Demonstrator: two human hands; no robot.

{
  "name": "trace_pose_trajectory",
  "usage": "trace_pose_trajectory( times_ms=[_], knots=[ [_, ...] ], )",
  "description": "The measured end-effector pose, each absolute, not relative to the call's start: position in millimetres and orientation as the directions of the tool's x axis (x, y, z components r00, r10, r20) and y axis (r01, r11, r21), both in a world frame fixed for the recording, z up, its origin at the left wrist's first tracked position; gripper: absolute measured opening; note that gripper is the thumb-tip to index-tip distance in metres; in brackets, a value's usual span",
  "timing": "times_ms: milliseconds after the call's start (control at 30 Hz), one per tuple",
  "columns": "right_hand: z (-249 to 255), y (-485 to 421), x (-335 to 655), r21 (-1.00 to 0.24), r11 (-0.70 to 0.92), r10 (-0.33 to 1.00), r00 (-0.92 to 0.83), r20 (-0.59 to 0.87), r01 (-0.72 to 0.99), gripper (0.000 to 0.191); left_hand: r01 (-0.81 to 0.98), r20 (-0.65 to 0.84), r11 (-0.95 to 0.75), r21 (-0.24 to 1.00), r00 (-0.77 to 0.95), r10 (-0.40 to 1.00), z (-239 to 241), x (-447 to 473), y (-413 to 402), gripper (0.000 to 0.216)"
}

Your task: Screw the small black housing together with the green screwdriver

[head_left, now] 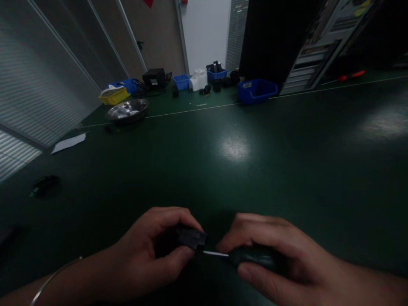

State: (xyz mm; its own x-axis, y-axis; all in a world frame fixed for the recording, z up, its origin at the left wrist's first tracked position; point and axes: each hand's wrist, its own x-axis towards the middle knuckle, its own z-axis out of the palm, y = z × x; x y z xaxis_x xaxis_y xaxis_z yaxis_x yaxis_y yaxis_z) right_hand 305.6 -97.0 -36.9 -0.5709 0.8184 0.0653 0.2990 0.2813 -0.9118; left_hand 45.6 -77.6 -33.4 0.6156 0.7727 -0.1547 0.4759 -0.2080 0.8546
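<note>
Pinched between the thumb and fingers of my left hand [156, 246] is a small black rectangular plastic part [192, 238] with a notched end facing right. My right hand [277, 250] is wrapped round the dark handle of a screwdriver [251, 257]. Its thin metal shaft points left, and the tip is at the lower right edge of the black part. Whether the tip enters the part or only touches it, I cannot tell. Both hands are above the green tabletop [197, 174], near its front.
At the back stand a metal bowl [127, 111], a yellow tray [114, 96], a blue bin [256, 91], a white device [198, 80] and a black box [154, 79]. A paper sheet [69, 143] and a dark object [43, 185] lie left. Red-handled tool [351, 75] lies far right.
</note>
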Motion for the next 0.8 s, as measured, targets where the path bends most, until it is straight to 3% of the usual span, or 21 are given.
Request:
trace_pose_trajectory(
  times_ms=[133, 400, 800],
  knots=[
    [-37.9, -99.1, 305.9, -0.910, 0.285, 0.834, -0.546, 0.080, 0.302, 0.019, 0.481, -0.126, -0.221, 0.848, 0.588, 0.799, -35.0, 46.1, -79.5, 0.020],
    [-38.7, -90.9, 301.4, -0.918, 0.289, 0.835, -0.540, 0.102, 0.273, 0.021, 0.454, 0.104, -0.399, 0.796, 0.547, 0.831, -40.1, 52.2, -84.4, 0.024],
    [-37.4, -94.0, 304.1, -0.913, 0.284, 0.823, -0.564, 0.075, 0.293, 0.018, 0.471, -0.113, -0.235, 0.850, 0.599, 0.793, -32.4, 46.2, -78.7, 0.022]
  ],
)
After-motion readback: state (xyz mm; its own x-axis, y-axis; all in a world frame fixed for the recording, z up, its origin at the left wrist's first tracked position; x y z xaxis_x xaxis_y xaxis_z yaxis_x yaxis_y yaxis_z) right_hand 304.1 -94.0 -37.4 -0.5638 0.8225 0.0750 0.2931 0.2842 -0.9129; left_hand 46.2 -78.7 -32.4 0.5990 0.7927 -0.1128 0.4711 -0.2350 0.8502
